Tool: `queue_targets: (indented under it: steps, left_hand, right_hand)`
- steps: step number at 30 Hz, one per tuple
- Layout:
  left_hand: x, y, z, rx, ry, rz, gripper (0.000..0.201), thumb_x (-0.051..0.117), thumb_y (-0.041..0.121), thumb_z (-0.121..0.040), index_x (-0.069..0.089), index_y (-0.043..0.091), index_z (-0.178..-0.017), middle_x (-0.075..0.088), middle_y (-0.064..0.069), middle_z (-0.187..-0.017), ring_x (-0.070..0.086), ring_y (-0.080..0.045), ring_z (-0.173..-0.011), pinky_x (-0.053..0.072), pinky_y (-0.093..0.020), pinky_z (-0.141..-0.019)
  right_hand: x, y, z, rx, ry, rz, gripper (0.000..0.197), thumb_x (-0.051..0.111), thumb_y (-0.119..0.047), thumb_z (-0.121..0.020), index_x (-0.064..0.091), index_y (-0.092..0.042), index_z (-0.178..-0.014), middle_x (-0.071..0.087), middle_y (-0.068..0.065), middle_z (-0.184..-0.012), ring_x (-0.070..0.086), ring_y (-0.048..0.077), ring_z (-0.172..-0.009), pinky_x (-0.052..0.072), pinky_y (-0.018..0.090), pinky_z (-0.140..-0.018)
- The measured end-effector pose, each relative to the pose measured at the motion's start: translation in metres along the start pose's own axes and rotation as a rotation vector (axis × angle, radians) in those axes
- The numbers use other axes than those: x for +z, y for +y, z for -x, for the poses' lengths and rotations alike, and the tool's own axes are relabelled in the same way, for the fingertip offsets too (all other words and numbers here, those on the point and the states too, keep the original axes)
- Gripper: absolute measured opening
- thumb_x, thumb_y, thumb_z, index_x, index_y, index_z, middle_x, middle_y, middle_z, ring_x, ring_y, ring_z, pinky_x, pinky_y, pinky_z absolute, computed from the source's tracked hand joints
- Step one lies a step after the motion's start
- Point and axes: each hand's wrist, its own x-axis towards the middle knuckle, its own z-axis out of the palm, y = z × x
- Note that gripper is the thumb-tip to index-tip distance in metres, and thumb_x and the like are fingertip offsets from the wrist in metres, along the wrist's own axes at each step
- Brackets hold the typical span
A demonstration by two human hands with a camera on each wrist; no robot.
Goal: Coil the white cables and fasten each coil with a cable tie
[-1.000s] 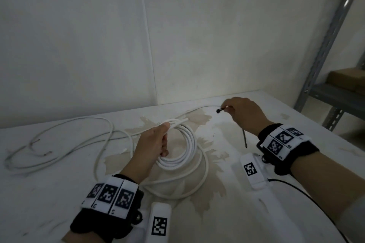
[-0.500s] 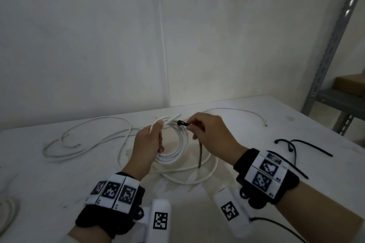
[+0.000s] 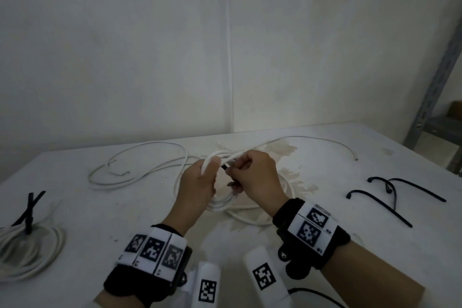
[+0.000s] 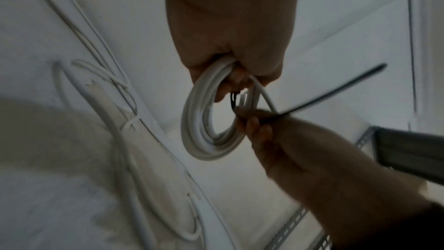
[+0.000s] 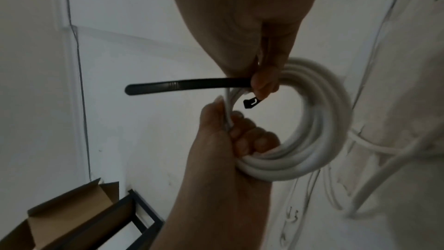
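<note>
My left hand (image 3: 200, 182) grips a coil of white cable (image 4: 204, 128) lifted a little above the white table (image 3: 125, 207); its fingers curl through the loops (image 5: 312, 140). My right hand (image 3: 252, 177) pinches a black cable tie (image 5: 187, 85) near its head (image 5: 251, 103), right beside the coil's top. The tie's tail (image 4: 336, 94) sticks out sideways. More of the white cable (image 3: 140, 172) trails loose on the table to the left and behind the hands.
A tied white coil (image 3: 30, 252) with a black tie lies at the table's left edge. Spare black cable ties (image 3: 390, 197) lie on the right. A metal shelf (image 3: 435, 97) with a cardboard box (image 5: 72, 216) stands to the right; a white wall is behind.
My right hand has brought the black tie from the far right of the table over to the coil. My left hand has kept hold of the coil.
</note>
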Motion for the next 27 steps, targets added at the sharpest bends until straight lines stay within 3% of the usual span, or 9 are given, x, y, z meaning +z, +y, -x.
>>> queue_targets:
  steps: [5,7,10,13,17,20,23,25,27]
  left_hand:
    - [0.0,-0.005,0.003,-0.003,-0.035,0.02,0.03,0.047,0.028,-0.095,0.054,0.014,-0.068,0.042,0.008,-0.042,0.039,-0.004,-0.038,0.036,-0.028,-0.052]
    - [-0.003,-0.006,0.002,-0.034,-0.068,0.05,0.025,0.046,0.027,-0.095,0.06,0.013,-0.08,0.042,0.009,-0.041,0.039,-0.003,-0.037,0.036,-0.029,-0.052]
    - [-0.006,-0.003,0.003,-0.059,-0.158,0.135,0.021,0.044,0.024,-0.096,0.065,0.022,-0.098,0.038,0.011,-0.044,0.037,-0.005,-0.042,0.037,-0.023,-0.047]
    - [-0.007,0.001,0.0,-0.094,-0.158,0.204,0.022,0.045,0.019,-0.096,0.066,0.022,-0.093,0.033,0.012,-0.043,0.032,-0.005,-0.041,0.034,-0.02,-0.044]
    - [-0.007,0.001,-0.001,-0.097,-0.108,0.243,0.02,0.047,0.018,-0.094,0.067,0.019,-0.094,0.031,0.013,-0.043,0.031,-0.005,-0.042,0.034,-0.02,-0.043]
    - [-0.006,-0.001,-0.003,-0.121,-0.066,0.295,0.017,0.048,0.018,-0.094,0.065,0.017,-0.093,0.032,0.013,-0.044,0.03,-0.007,-0.043,0.033,-0.021,-0.044]
    - [-0.003,-0.001,-0.003,-0.117,-0.054,0.294,0.019,0.048,0.019,-0.094,0.064,0.013,-0.102,0.039,0.006,-0.051,0.034,-0.007,-0.044,0.035,-0.02,-0.044]
    - [-0.002,0.0,-0.003,-0.12,-0.056,0.305,0.02,0.048,0.02,-0.094,0.063,0.014,-0.105,0.042,-0.004,-0.063,0.037,-0.009,-0.049,0.036,-0.02,-0.044]
    - [-0.002,0.001,-0.001,-0.129,-0.059,0.321,0.019,0.049,0.02,-0.094,0.062,0.015,-0.106,0.043,-0.006,-0.067,0.037,-0.011,-0.053,0.035,-0.02,-0.044]
  right_hand:
    - [0.011,-0.001,0.004,0.051,0.057,-0.26,0.025,0.071,0.002,-0.075,0.054,-0.007,-0.06,0.057,0.007,-0.054,0.058,0.015,-0.039,0.048,0.025,-0.046]
    - [0.012,-0.001,0.005,0.07,0.009,-0.328,0.019,0.07,0.004,-0.075,0.058,-0.007,-0.064,0.061,0.009,-0.058,0.059,0.016,-0.043,0.05,0.026,-0.049]
    - [0.01,0.0,0.007,0.044,-0.029,-0.349,0.016,0.07,0.002,-0.076,0.06,-0.007,-0.067,0.061,0.009,-0.06,0.06,0.016,-0.046,0.052,0.025,-0.05]
    - [0.006,0.003,0.009,0.013,-0.065,-0.345,0.012,0.068,0.001,-0.079,0.061,-0.006,-0.072,0.063,0.01,-0.064,0.063,0.016,-0.049,0.053,0.028,-0.054]
    - [-0.002,0.006,0.011,-0.02,-0.203,-0.389,0.021,0.055,0.013,-0.084,0.065,-0.005,-0.082,0.066,0.01,-0.079,0.068,0.009,-0.063,0.054,0.017,-0.064]
    - [-0.005,0.01,0.016,-0.124,-0.284,-0.306,0.031,0.058,0.016,-0.079,0.066,-0.008,-0.096,0.068,0.013,-0.093,0.067,0.0,-0.075,0.053,0.015,-0.077]
    - [-0.005,0.011,0.021,-0.245,-0.274,-0.226,0.023,0.064,0.007,-0.079,0.07,-0.006,-0.097,0.067,-0.004,-0.095,0.063,-0.004,-0.089,0.05,0.016,-0.084]
    - [-0.003,0.01,0.022,-0.292,-0.249,-0.239,0.02,0.063,0.001,-0.081,0.074,-0.014,-0.086,0.068,-0.012,-0.087,0.065,0.004,-0.086,0.052,0.022,-0.083]
    - [-0.001,0.004,0.02,-0.273,-0.22,-0.286,0.025,0.061,0.003,-0.083,0.07,-0.019,-0.078,0.068,-0.008,-0.076,0.065,0.01,-0.073,0.053,0.02,-0.07]
